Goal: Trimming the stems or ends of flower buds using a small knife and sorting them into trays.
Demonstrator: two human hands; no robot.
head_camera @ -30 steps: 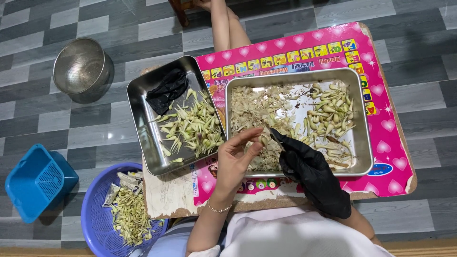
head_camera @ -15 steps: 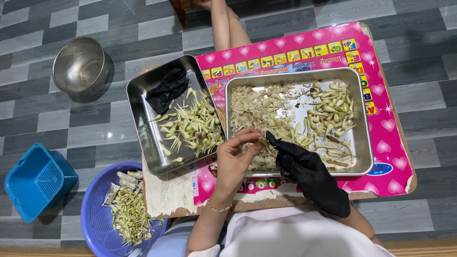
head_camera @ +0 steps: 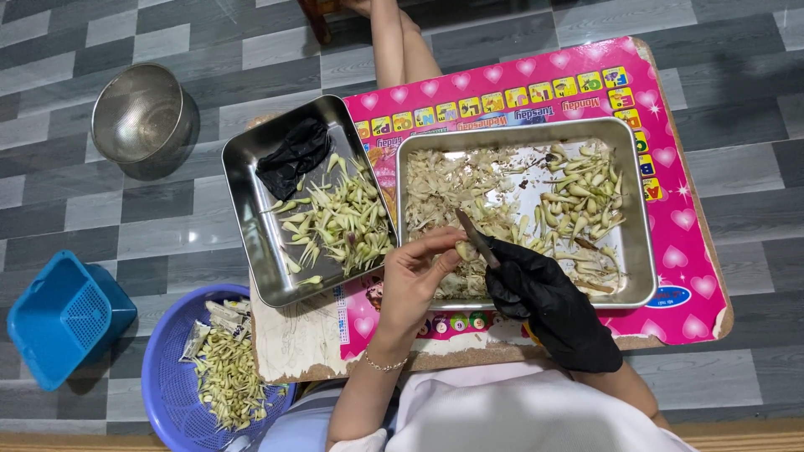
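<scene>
Black glove on the right hand (head_camera: pixel 548 305), which is clenched around a knife (head_camera: pixel 476 238); blade points to about 11 o'clock from the fist, its edge against a small pale stalk piece (head_camera: pixel 461 250). Left hand (head_camera: pixel 416 276) bare, a thin bracelet (head_camera: pixel 384 365) at the wrist, fingertips pinching that piece just at 9 o'clock of the blade. Both hands work over the near rim of the big tray (head_camera: pixel 638 251), steel, set on a pink table (head_camera: pixel 687 285) with heart print. Inside this tray: shredded pale trimmings (head_camera: pixel 452 188) on the 9 o'clock half, whole pale-green stalks (head_camera: pixel 582 197) heaped at 2 o'clock. Small tray (head_camera: pixel 251 238), also steel, sits tilted at 9 o'clock of the big one, almost touching it; holds peeled stalks (head_camera: pixel 339 222) and a crumpled black glove (head_camera: pixel 293 155) in its 11 o'clock corner. On the grey tiled floor (head_camera: pixel 167 218): metal bowl (head_camera: pixel 142 117) at 10 o'clock of the table, well apart; blue basket (head_camera: pixel 63 318) at 8 o'clock; purple basin (head_camera: pixel 172 381) with peelings (head_camera: pixel 226 377) at 7 o'clock, partly under the table edge. Another person's leg (head_camera: pixel 398 42) shows at 12 o'clock, beyond the table.
</scene>
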